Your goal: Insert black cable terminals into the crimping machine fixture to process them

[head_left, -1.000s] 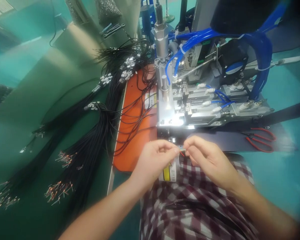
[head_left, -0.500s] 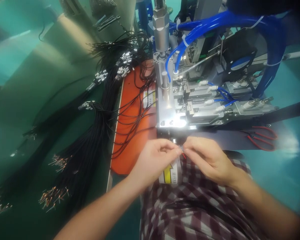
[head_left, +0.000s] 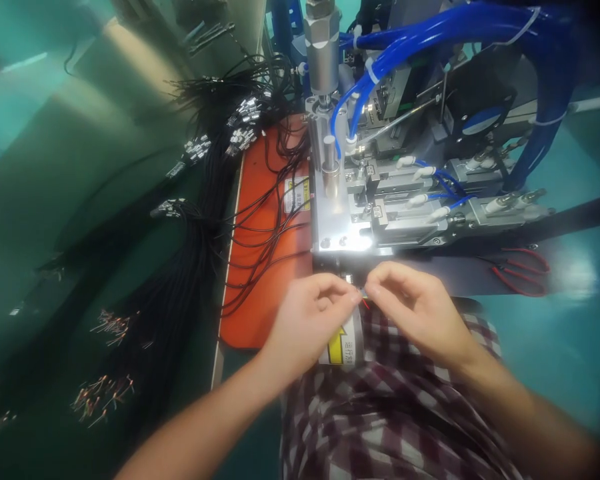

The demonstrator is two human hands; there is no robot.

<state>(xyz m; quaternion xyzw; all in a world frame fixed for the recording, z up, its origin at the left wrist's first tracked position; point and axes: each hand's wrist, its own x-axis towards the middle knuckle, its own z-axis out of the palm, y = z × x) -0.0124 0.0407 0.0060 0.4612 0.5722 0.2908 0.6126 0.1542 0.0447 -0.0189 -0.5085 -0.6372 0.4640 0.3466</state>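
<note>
The left hand (head_left: pixel 307 317) and the right hand (head_left: pixel 417 313) both pinch a small red-wired cable end (head_left: pixel 365 299) between their fingertips, just in front of the pneumatic machine (head_left: pixel 340 233) and apparently not yet inserted, while many bundled black cables (head_left: pixel 180 287) lie on the table (head_left: pixel 40 220).

Small metal terminal (head_left: pixel 362 293), silver, with a thin red lead (head_left: pixel 366 305) showing below it. Lies roughly level, pinched at either end by left hand (head_left: pixel 310 320) and right hand (head_left: pixel 415 313), just before the front edge of the fixture base plate (head_left: pixel 340 241). Finer detail unresolvable.
</note>
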